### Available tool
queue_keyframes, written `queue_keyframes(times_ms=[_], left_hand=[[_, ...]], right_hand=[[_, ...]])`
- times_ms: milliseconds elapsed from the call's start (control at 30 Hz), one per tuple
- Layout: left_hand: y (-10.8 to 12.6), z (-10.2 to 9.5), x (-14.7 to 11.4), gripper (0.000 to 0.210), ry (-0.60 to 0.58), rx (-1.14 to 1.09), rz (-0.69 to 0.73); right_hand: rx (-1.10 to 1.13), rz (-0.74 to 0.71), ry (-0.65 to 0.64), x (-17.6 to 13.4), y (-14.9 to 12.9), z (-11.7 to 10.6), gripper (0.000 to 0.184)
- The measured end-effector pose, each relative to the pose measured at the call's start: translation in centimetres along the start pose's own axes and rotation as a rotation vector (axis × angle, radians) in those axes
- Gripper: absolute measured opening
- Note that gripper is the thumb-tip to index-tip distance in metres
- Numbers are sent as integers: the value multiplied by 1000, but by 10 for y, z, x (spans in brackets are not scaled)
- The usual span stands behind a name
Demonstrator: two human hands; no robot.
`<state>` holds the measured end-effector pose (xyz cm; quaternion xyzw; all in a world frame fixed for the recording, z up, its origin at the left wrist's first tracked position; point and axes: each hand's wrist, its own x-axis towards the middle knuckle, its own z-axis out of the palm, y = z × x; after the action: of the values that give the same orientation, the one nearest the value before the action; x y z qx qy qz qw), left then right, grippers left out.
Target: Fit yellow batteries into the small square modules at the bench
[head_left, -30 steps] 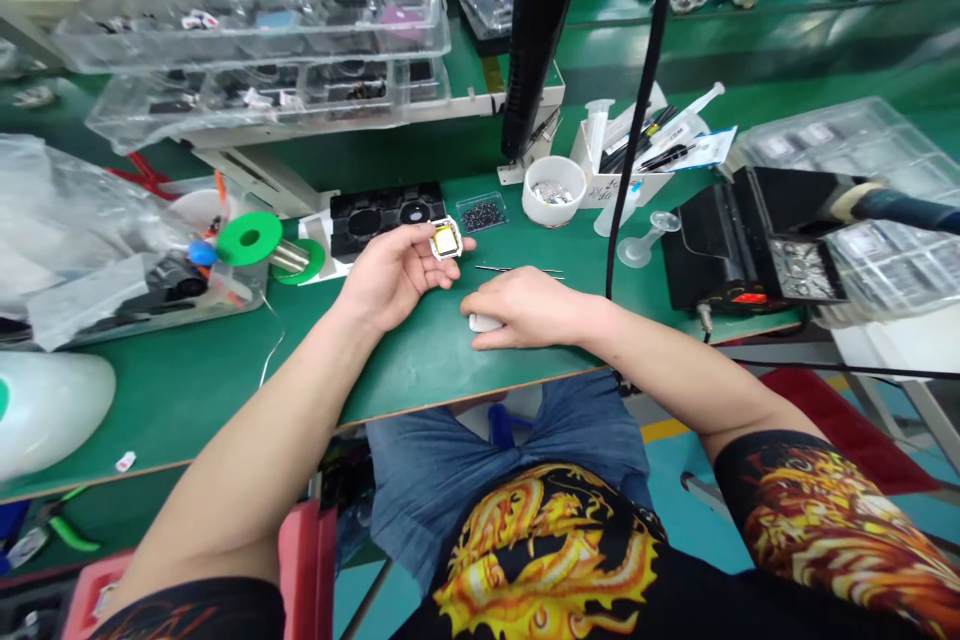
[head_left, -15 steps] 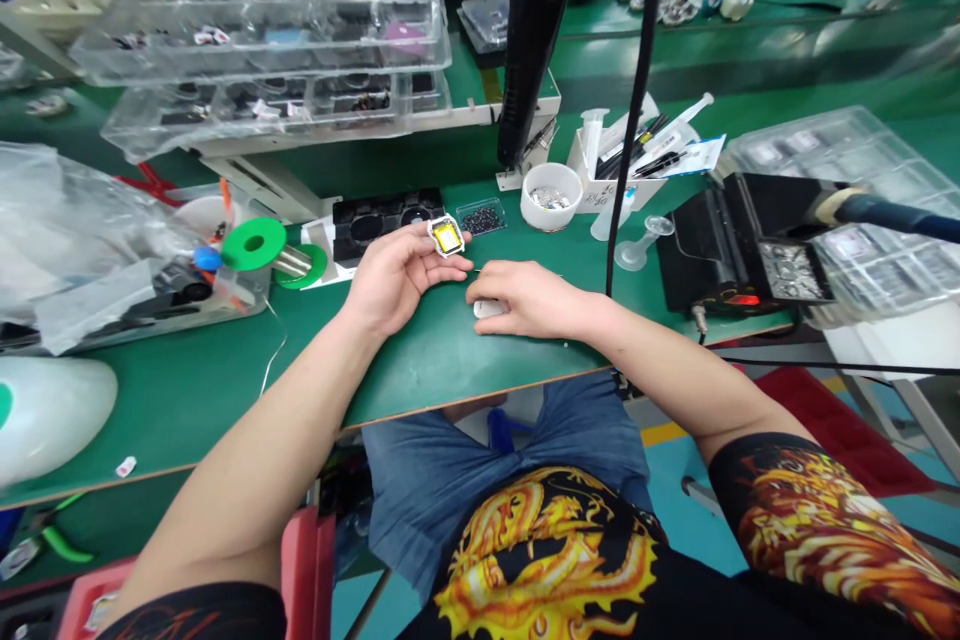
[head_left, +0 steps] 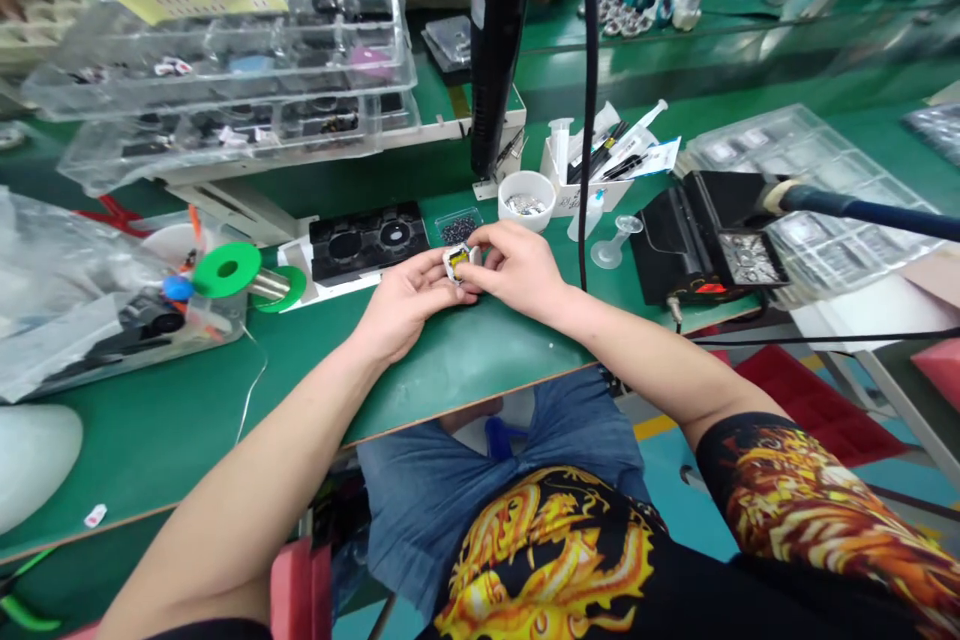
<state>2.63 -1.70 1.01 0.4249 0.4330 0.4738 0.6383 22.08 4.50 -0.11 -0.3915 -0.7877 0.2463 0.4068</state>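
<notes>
Just above the bench, a small silvery-white watch case (head_left: 454, 262) with a yellow part inside sits in the fingers of my left hand (head_left: 405, 305). My right hand (head_left: 521, 270) meets it from the other side, its thumb and fingers curled around a small white rounded piece (head_left: 475, 256) at the case's right edge. Both hands' fingertips touch or nearly touch, and they partly hide the two pieces. Right behind the hands is a small clear tray of tiny black parts (head_left: 459, 226). A white round tub of small metal parts (head_left: 526, 202) stands behind my right hand.
A black fixture plate (head_left: 367, 242) and a green solder spool (head_left: 227, 270) are on the left. To the right stands a black soldering station (head_left: 697, 250). A black cable (head_left: 588, 120) hangs near my right wrist. Stacked clear compartment trays (head_left: 225, 60) rise behind.
My right hand has moved up and left, bringing the white piece against the watch case. My left hand has turned the case and lowered it slightly. The camera view has shifted a little.
</notes>
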Motion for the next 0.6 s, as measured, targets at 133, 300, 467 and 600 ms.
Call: queue_keyframes(times_ms=[133,300,467,600], left_hand=[[-13,7,1,66,51,109,113],[-24,13,2,58,90,292,229],[-25,14,3,47,133,418,289],[-21,14,3,43,156,351,264]], right_hand=[[-38,22,-33,1,1,6,29],[-57,16,-39,2,0,9,38],[-86,-12,-49,2,-1,8,34],[-38,-4,-64,0,-2,8,36]])
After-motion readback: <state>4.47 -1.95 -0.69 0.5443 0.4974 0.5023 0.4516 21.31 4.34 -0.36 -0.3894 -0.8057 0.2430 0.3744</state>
